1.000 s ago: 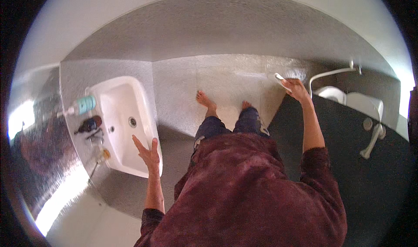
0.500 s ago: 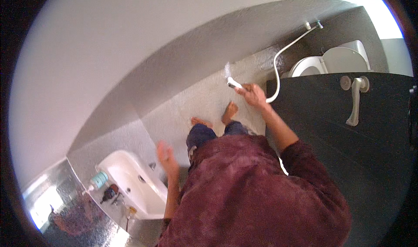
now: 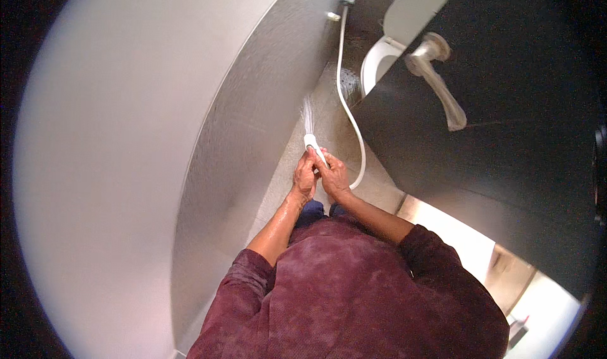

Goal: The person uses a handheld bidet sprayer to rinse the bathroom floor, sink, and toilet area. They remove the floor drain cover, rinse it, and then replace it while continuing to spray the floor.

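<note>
A white handheld bidet sprayer [image 3: 310, 141] points away from me, and water shoots from its head toward the far floor and the grey wall. My right hand [image 3: 335, 174] is wrapped round its handle. Close against it on the left, my left hand [image 3: 306, 177] is closed at the handle too, its thumb near the sprayer head; its wet forearm glistens. Part of the handle is hidden by the fingers. From the sprayer a white hose [image 3: 358, 131] curves to the right and up to a wall valve [image 3: 346, 1].
A white toilet [image 3: 379, 61] with its lid raised stands at the far right, partly behind a dark door [image 3: 493, 144] with a lever handle [image 3: 442, 93]. A tall grey wall [image 3: 234, 137] runs close along my left. Wet floor shows near the toilet.
My left hand has come from beside the washbasin to the sprayer, joining my right. The view has turned; the washbasin and mirror are out of sight, and the door appears swung differently.
</note>
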### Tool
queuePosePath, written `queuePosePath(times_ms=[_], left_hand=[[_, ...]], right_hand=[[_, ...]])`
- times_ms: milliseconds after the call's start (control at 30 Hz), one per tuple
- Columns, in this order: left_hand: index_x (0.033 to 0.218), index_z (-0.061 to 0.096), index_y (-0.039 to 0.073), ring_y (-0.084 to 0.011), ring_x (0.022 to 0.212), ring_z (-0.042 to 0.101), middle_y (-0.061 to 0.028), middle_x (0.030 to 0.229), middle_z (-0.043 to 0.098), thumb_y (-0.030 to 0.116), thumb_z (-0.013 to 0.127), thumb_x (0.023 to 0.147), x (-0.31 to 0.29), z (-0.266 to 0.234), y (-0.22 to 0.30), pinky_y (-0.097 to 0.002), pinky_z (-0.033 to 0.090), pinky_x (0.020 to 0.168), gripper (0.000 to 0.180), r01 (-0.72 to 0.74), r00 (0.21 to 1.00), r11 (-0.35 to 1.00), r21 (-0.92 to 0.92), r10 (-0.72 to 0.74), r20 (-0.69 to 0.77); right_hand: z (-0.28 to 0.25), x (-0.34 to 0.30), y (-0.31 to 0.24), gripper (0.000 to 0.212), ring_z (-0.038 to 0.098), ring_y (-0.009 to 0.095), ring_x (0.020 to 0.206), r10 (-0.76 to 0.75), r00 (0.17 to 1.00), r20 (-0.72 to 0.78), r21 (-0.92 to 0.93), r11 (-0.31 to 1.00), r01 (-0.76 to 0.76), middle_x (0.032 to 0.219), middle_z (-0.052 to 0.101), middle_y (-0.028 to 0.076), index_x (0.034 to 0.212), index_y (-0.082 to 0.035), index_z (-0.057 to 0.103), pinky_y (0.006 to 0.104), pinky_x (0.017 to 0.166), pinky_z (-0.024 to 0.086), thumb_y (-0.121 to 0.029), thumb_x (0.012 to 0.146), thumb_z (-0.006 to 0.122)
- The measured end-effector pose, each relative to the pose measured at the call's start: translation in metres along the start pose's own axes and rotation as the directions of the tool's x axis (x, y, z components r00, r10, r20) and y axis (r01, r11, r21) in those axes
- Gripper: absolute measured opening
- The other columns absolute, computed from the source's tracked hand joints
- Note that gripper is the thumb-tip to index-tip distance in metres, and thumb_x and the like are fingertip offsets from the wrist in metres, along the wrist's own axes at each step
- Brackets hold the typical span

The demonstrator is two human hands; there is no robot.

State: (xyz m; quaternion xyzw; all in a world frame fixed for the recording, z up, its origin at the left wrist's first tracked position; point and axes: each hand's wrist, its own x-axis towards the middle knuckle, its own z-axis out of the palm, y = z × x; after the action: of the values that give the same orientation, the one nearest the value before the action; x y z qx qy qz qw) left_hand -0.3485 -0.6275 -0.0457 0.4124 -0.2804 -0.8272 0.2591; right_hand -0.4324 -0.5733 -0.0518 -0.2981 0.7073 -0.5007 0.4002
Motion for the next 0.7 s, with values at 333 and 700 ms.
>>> queuePosePath(times_ms=[333,700], left_hand=[[0.093,0.051,0.008,-0.0180,0.074,0.057,-0.0032,0.077,0.054,0.058,0.037,0.090,0.058,0.035,0.054,-0.0372,0.050,0.073,0.052,0.005,0.993,0.997,-0.071,0.004,0.118],[0.089,0.052,-0.001,-0.0321,0.066,0.059,-0.0178,0.077,0.059,0.051,0.044,0.090,0.085,-0.022,0.072,-0.0433,0.046,0.061,0.052,-0.298,0.947,0.191,0.935,-0.063,0.315]], right_hand=[[-0.050,0.003,-0.084,0.020,0.057,0.035,0.095,-0.217,0.975,-0.050,-0.553,0.819,0.154,0.098,0.061,0.017,0.092,-0.002,0.062,0.0424,0.080,0.045,-0.018,0.084,0.054],[-0.230,-0.011,-0.263,0.043,0.051,0.037,0.106,-0.506,0.766,-0.396,-0.839,0.538,-0.079,0.121,0.046,0.022,0.119,0.005,0.048,0.0441,0.094,0.038,-0.025,0.088,0.051]])
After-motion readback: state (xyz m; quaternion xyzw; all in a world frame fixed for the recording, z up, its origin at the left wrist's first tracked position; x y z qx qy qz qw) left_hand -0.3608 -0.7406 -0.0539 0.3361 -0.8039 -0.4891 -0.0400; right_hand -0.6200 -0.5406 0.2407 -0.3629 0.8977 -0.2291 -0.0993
